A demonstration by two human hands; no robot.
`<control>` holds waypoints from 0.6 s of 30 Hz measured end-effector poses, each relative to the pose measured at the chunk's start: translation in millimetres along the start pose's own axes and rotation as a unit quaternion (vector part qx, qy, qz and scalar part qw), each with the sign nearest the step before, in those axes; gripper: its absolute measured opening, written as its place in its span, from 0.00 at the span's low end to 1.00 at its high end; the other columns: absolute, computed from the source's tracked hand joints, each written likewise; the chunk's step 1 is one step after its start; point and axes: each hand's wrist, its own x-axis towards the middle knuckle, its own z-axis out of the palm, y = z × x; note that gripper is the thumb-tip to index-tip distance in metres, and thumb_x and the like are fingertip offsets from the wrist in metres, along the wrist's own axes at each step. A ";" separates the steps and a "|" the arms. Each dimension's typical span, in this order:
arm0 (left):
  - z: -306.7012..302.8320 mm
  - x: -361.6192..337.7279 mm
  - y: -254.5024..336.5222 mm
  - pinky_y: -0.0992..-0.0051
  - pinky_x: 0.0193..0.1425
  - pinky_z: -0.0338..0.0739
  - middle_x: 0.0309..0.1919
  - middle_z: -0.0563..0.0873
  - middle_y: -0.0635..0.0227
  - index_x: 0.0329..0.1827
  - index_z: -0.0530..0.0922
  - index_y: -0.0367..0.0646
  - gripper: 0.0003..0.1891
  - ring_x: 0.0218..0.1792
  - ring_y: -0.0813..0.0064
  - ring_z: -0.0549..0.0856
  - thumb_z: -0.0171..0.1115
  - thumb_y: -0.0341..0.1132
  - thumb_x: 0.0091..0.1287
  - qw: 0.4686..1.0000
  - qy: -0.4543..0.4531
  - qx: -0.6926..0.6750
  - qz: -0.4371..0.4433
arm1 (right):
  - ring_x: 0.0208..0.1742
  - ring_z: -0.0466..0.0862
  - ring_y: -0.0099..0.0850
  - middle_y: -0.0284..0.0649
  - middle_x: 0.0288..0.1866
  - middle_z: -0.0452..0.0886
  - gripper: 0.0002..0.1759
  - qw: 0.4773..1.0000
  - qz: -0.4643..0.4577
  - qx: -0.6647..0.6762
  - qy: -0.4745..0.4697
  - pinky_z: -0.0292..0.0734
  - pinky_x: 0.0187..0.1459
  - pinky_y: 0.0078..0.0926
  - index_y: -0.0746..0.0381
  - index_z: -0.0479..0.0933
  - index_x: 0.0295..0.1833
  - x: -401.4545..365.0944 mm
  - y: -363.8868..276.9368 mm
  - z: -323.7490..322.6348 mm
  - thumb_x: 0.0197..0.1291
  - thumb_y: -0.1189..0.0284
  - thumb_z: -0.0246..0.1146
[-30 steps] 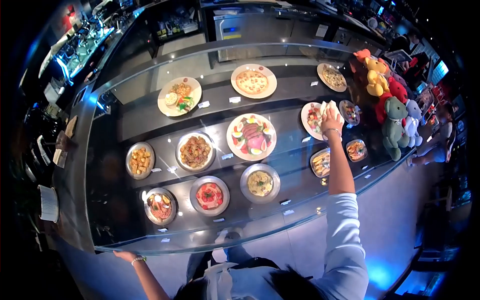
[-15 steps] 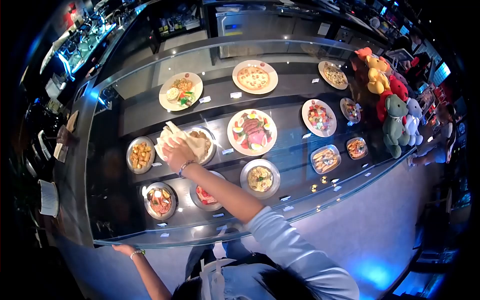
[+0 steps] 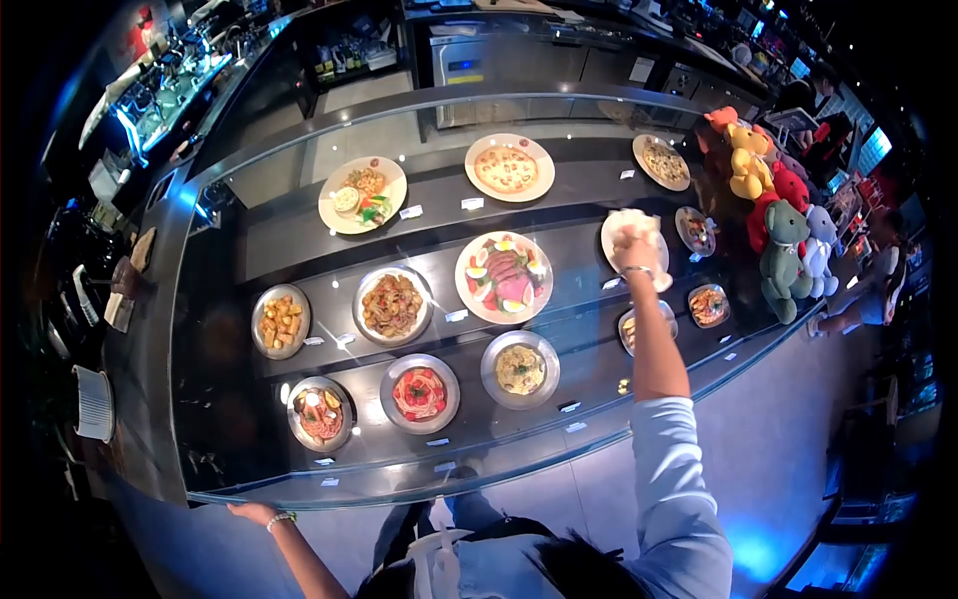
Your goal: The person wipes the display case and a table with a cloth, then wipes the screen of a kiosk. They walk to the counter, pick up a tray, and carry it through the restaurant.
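Your right hand (image 3: 631, 250) is stretched out over the glass top (image 3: 299, 160) of the display case, toward its right end and about midway between the near and far edges. Its fingers are clenched on a pale cloth (image 3: 629, 220), which is bunched up and pressed flat against the glass. The cloth lies right over a white plate (image 3: 609, 242) inside the case and hides most of it. A bracelet (image 3: 639, 271) sits on that wrist, and the light sleeve (image 3: 669, 469) is pushed up to the elbow.

Your left hand (image 3: 251, 513) rests on the near edge of the glass top, close to the near left corner. Whether its fingers curl under the edge, you cannot tell.

Under the glass, just left of the cloth, is a large plate of sliced meat and halved eggs (image 3: 504, 277). A pizza (image 3: 509, 168) sits further back, toward the far edge. A small dish (image 3: 696, 231) lies just right of the cloth. A row of stuffed bears (image 3: 788, 250) stands at the right end of the case.
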 end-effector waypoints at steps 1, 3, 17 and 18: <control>-9.6 20.1 -10.4 0.67 0.61 0.54 0.58 0.61 0.56 0.59 0.56 0.34 0.35 0.56 0.58 0.63 0.28 0.56 0.61 1.000 -0.013 -0.024 -0.014 | 0.43 0.75 0.38 0.45 0.44 0.73 0.20 0.996 -0.074 0.015 0.042 0.68 0.45 0.37 0.55 0.68 0.46 -7.9 -24.5 11.2 0.43 0.69 0.56; -8.9 20.3 -15.3 0.68 0.62 0.53 0.58 0.60 0.55 0.60 0.55 0.33 0.35 0.56 0.59 0.62 0.28 0.56 0.61 0.999 -0.023 -0.031 -0.018 | 0.43 0.75 0.37 0.43 0.39 0.76 0.14 0.967 -0.210 0.110 0.098 0.68 0.44 0.36 0.54 0.72 0.40 -49.4 -102.3 22.6 0.43 0.70 0.54; -43.2 83.2 -75.1 0.67 0.41 0.69 0.39 0.74 0.54 0.42 0.70 0.35 0.13 0.37 0.59 0.75 0.42 0.35 0.62 0.831 0.086 0.461 0.300 | 0.38 0.78 0.34 0.43 0.38 0.78 0.15 0.844 -0.256 0.466 -0.066 0.71 0.43 0.27 0.59 0.72 0.47 -288.9 -265.3 -18.5 0.56 0.64 0.51; -48.6 62.4 -54.4 0.67 0.41 0.69 0.39 0.74 0.54 0.42 0.70 0.35 0.13 0.37 0.59 0.75 0.42 0.35 0.62 0.839 0.044 0.448 0.308 | 0.32 0.76 0.23 0.35 0.35 0.78 0.16 0.768 -0.134 0.592 -0.203 0.71 0.37 0.21 0.60 0.72 0.47 -309.6 -248.0 -44.1 0.57 0.63 0.52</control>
